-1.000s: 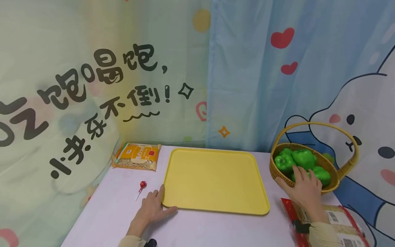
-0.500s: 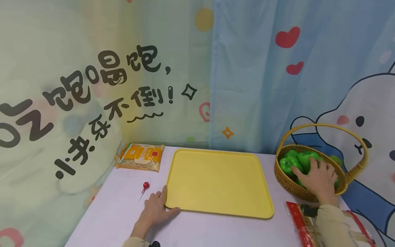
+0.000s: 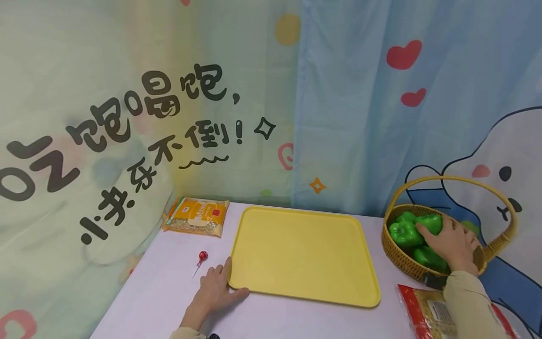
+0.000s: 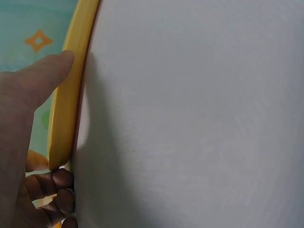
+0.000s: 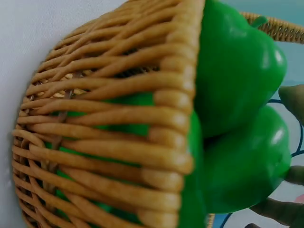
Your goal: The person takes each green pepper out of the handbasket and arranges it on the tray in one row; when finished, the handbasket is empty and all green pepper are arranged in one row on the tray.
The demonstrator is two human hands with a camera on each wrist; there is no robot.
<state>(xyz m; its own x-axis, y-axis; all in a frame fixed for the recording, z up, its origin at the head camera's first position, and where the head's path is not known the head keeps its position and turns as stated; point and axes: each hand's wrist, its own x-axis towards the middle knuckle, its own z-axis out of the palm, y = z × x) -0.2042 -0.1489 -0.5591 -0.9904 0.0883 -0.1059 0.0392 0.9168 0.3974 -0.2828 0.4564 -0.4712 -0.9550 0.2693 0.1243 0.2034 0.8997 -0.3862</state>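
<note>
A green bell pepper [image 3: 431, 223] lies among several others in a wicker basket [image 3: 398, 252] at the right. My right hand [image 3: 455, 242] reaches over the rim and grips this pepper between thumb and fingers. From the right wrist, fingertips show at the side of a glossy lower pepper [image 5: 247, 164], beneath another pepper [image 5: 237, 71]; the rest of the hand is out of that frame. A yellow tray [image 3: 305, 254] lies flat on the table. My left hand [image 3: 213, 292] rests at its near left corner, thumb [image 4: 52, 71] against the rim and index finger along the left side.
An orange food packet [image 3: 196, 216] lies at the back left, with a red lollipop [image 3: 202, 258] nearer me. A red-edged packet [image 3: 427, 310] sits in front of the basket, partly under my right sleeve. A printed curtain [image 3: 338, 117] hangs behind the table.
My right hand has shifted right and deeper over the basket, uncovering a front pepper. My left hand stays at the tray corner. The head view has turned slightly left.
</note>
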